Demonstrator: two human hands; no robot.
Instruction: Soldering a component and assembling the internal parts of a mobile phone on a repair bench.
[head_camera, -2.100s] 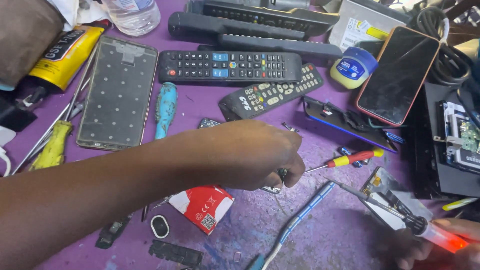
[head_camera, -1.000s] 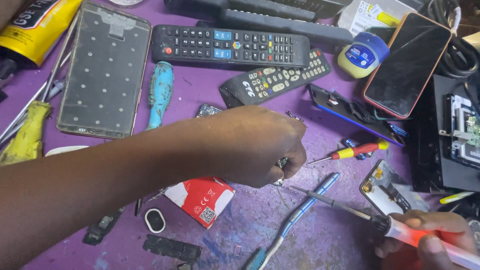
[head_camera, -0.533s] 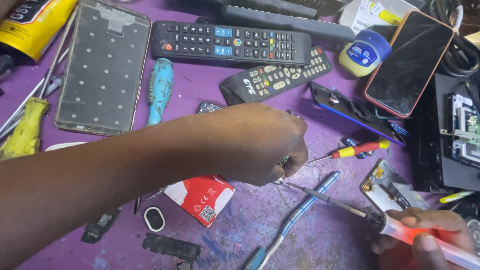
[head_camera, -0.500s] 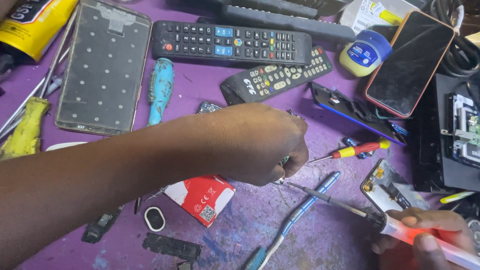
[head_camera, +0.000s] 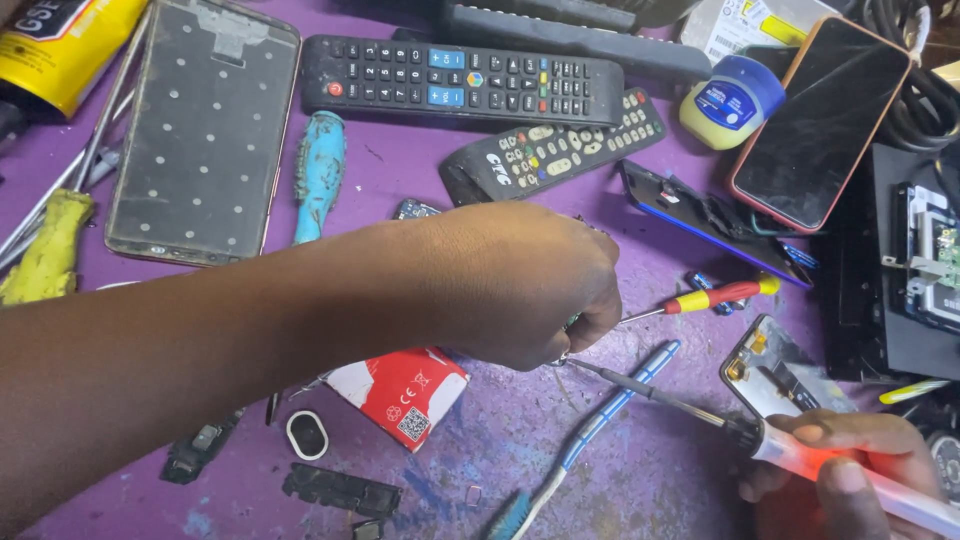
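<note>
So the left hand sits knuckles-up on the purple worktop, fingers curled tight and pinching something small against the surface. The hand itself covers that piece, so I can't tell what it is. The right hand is wrapped in a closed grip around a white pen-shaped soldering iron with a glowing red band, and its thin metal tip reaches right up to the left fingertips.

Just under the left hand lies a red and white flat battery pack, and a blue-and-white striped toothbrush runs beneath the iron's shaft. Right of the left hand there's a small red and yellow screwdriver. Beyond the knuckles are two black remote controls, a turquoise tool handle and a bare grey phone frame. A clear phone back cover sits just above the right hand.
</note>
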